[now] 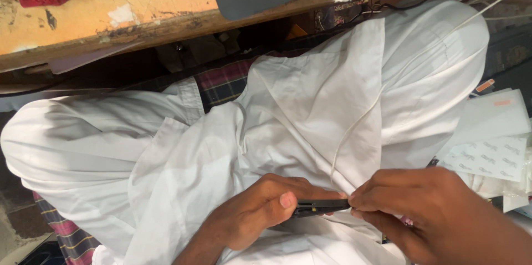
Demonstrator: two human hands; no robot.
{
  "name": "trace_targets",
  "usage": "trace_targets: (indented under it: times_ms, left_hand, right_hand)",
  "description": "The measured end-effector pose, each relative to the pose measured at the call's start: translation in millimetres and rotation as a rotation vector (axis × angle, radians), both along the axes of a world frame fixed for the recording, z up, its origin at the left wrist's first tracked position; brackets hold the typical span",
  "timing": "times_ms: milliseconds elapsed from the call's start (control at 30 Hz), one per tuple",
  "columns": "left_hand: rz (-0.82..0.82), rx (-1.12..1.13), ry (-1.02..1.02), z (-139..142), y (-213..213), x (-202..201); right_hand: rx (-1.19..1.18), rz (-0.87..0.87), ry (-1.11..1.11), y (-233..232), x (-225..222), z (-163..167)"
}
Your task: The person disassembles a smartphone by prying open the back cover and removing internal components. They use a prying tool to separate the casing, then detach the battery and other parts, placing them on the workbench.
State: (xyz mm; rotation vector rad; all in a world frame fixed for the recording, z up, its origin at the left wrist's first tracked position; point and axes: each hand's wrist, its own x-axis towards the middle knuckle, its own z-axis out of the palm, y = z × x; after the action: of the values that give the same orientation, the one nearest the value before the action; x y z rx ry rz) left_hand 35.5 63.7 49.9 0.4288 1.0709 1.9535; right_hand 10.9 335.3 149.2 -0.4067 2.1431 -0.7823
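The phone (321, 206) lies edge-on over the person's lap, on the white garment (288, 110) — its long axis runs left to right, nearly level. The left hand (260, 209) wraps its left end, thumb pressed on the upper edge. The right hand (426, 209) pinches the right end between its fingertips. A thin white cable (354, 126) trails up the cloth — toward the wooden bench (138, 15) above.

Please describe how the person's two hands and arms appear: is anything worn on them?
Both the left hand and the right hand are bare: no gloves, rings or watch show. The forearms in view are uncovered, with no sleeve visible on either. Short, plain fingernails show on the left hand's thumb.
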Motion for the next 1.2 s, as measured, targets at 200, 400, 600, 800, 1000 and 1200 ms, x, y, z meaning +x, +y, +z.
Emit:
trace_targets:
  times_ms: [200,400,600,800,1000,1200]
  left_hand:
    - [0.024,-0.003,-0.014,-2.0,-5.3,-4.3]
    - [0.055,-0.007,0.007,-3.2,-5.0,-2.2]
    - [0.055,-0.015,0.006,-0.3,-6.3,-0.4]
    - [0.052,-0.031,0.024,1.1,-7.9,-0.9]
    - [0.048,-0.036,0.004,-0.3,-6.8,-1.4]
    - [0.064,-0.024,0.036,-2.6,-7.9,0.0]
  right_hand:
    - [0.102,-0.224,0.523,-19.5,42.9,-8.0]
    - [0.016,-0.453,0.614,-38.1,58.5,-16.5]
    - [-0.15,-0.145,0.597,-23.1,43.2,-7.3]
    - [-0.17,-0.251,0.606,-36.0,41.2,-4.1]
    - [-0.105,-0.331,0.644,-46.6,40.9,-3.6]
    - [-0.107,-0.315,0.646,-44.1,38.6,-4.8]
